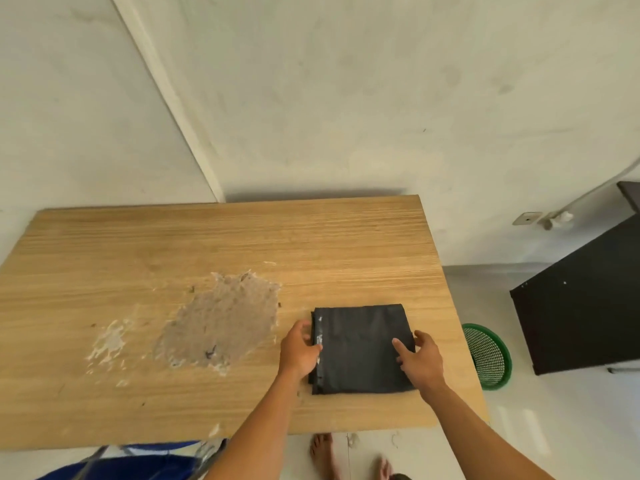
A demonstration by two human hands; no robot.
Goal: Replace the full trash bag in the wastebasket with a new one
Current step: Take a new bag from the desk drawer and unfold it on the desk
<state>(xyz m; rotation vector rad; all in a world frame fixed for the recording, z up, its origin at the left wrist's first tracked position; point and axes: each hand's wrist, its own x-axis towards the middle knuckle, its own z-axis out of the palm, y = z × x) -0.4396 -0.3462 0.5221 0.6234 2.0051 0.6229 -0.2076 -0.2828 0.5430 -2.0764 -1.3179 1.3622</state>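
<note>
Folded black bag [363, 348] lies flat on table [138, 271], near right edge. Your left hand [299, 348] at bag's left edge, fingers curled on it, thumb on top. Your right hand [420, 358] at bag's right edge, index finger straight on top, thumb at edge. Green basket [491, 358] on floor, right of table, beside black cabinet [581, 306]. Worn patch [221, 320] left of bag.

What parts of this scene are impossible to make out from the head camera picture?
- Green wastebasket: its near left side is hidden behind the table edge, so whether a bag sits inside cannot be told.
- Folded black trash bag: its underside and layers are hidden.
- Left hand: fingertips tucked at the bag's edge, grip unclear.
- Right hand: palm side hidden.
- Blue object: cut off by the bottom edge.
</note>
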